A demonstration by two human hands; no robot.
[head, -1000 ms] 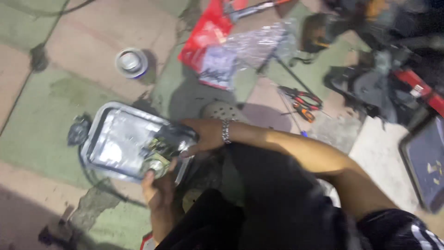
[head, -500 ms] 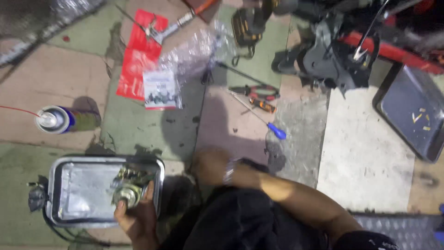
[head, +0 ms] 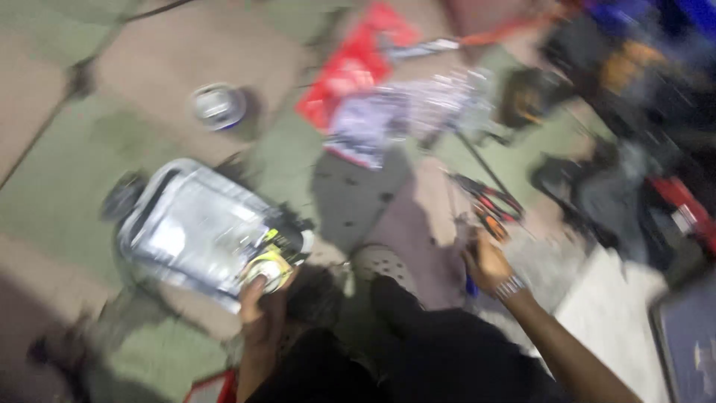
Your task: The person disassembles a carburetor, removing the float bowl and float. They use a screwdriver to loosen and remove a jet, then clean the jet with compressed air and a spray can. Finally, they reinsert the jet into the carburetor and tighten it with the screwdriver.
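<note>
L hand (head: 257,298) is closed round a small metal part (head: 270,263) w/ yellow bits, held at the near corner of a shiny metal tray (head: 186,224). Part sits over the tray's edge; frame too blurred to tell if it touches the tray. R hand (head: 486,261) is out to the right, low to the floor, fingers curled by the red-handled pliers (head: 488,205); a blue-handled tool (head: 470,285) shows just below the palm. Can't tell if that hand grips anything, too much blur. Bracelet on the R wrist.

Btw the hands: a grey perforated clog (head: 384,266) on the person's foot, dark trouser leg beneath it.

Further out: round silver can (head: 218,104) beyond the tray, well apart from it. Red plastic packet (head: 350,71) and a clear bag (head: 418,112) w/ small bits lie together near the top centre. A thin dark rod runs from the bag area toward the pliers. Dark machine parts and a red item (head: 682,213) pile up at the right. Dark tray corner (head: 690,343) at the lower right edge.

Floor (head: 82,172) is paved in green and brownish slabs, stained, w/ a paler slab at the right. All on the floor, no counter seen.
</note>
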